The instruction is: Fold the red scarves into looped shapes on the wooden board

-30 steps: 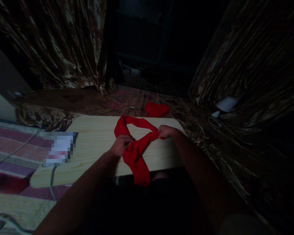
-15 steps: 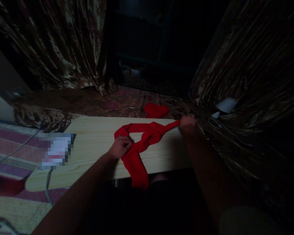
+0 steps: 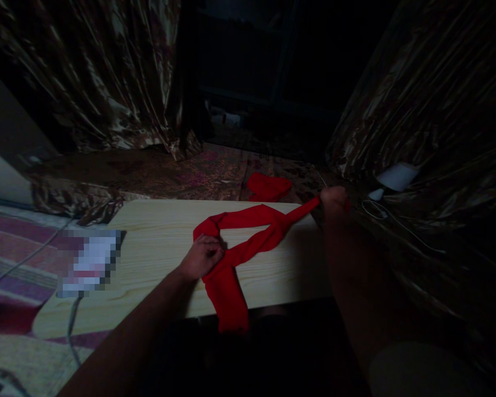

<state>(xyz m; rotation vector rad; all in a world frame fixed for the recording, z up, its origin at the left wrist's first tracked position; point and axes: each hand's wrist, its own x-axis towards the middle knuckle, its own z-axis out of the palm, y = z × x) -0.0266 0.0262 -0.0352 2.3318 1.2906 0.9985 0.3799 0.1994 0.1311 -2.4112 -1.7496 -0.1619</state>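
Observation:
A long red scarf (image 3: 264,239) lies in an open loop on the pale wooden table (image 3: 161,231), and one end (image 3: 229,300) drapes over the near edge. At the loop's left corner, my left hand (image 3: 201,256) presses down with curled fingers closed on the cloth. Beyond the table's right end, my right hand (image 3: 334,198) is closed round a stretch of the scarf pulled taut from the loop's right tip. A little red cloth pokes out past that fist. Poor light leaves the exact grip of the fingers hard to see.
More red cloth (image 3: 268,186) lies just past the table's far edge. A blurred-out flat object (image 3: 93,262) with a cable (image 3: 72,325) is at the left. A white lamp (image 3: 397,176) with a cord stands at the right. Patterned curtains (image 3: 140,82) hang behind.
My right hand has moved rightward and slightly away, drawing the scarf out. The loop is longer, and its bunched right part has straightened. My left hand stays at the loop's left corner.

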